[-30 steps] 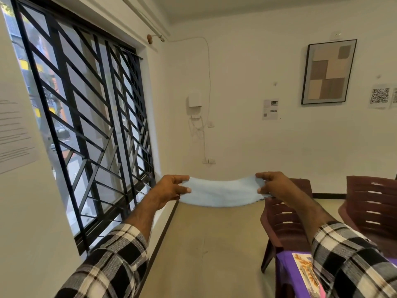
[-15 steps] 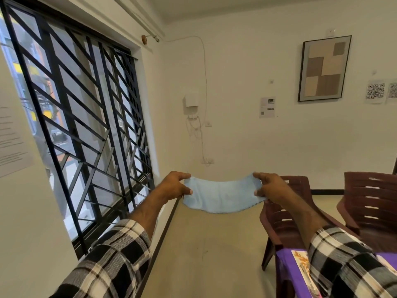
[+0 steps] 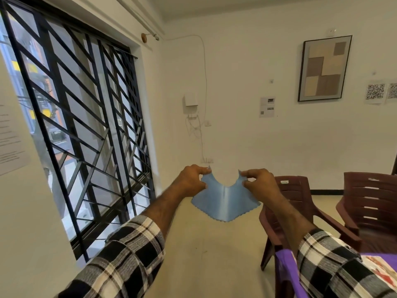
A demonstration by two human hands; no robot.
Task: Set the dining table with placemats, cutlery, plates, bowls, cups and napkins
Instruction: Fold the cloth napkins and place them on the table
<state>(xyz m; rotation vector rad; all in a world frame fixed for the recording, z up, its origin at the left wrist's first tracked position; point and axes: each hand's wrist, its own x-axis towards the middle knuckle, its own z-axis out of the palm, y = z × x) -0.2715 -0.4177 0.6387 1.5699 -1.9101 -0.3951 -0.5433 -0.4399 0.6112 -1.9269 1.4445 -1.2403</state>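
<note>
Pinching a light blue napkin (image 3: 224,203) by its two top corners, the left hand (image 3: 191,179) and right hand (image 3: 258,183) hold it up in the air above the floor (image 3: 206,254). It sags in a fold between the fingers (image 3: 247,173). Maroon chairs (image 3: 287,203) stand to the right, beside a purple-covered counter (image 3: 283,267).
</note>
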